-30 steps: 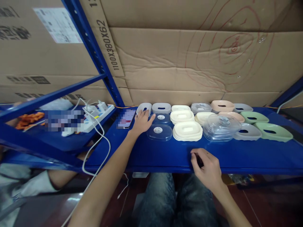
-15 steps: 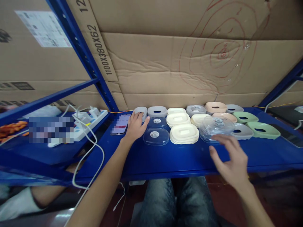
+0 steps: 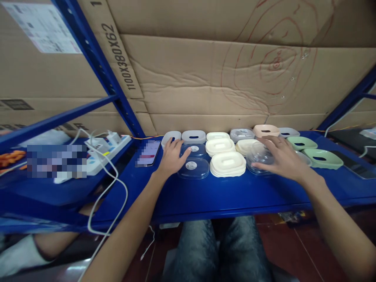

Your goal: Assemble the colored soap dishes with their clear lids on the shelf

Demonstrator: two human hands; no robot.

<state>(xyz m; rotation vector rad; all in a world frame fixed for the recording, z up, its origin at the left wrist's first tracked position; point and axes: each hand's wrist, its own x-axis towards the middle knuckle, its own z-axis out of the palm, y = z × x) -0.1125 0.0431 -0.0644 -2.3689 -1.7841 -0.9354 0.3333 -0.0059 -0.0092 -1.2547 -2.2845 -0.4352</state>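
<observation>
My left hand (image 3: 172, 157) has its fingers apart over the front of a grey oval dish (image 3: 170, 137) at the left end of the rows. My right hand (image 3: 280, 156) is spread over the stacked clear lids (image 3: 258, 158), thumb at their near side; whether it grips them is unclear. Between the hands lie two clear lids with round stickers, the nearer one (image 3: 193, 168) in front, and stacks of cream oval pieces (image 3: 228, 164). A second grey dish (image 3: 194, 137) sits behind. Green dishes (image 3: 323, 158) and a peach dish (image 3: 266, 131) are at the right.
A phone (image 3: 149, 152) lies left of the dishes. Further left are a white power strip (image 3: 120, 147) and looping white cables (image 3: 127, 192). Blue shelf posts (image 3: 102, 66) and cardboard (image 3: 182, 78) stand behind. Another person's arm (image 3: 55, 246) shows at lower left.
My right hand has moved forward and left, from in front of the clear lids to over them. My left hand has shifted slightly right, away from the phone.
</observation>
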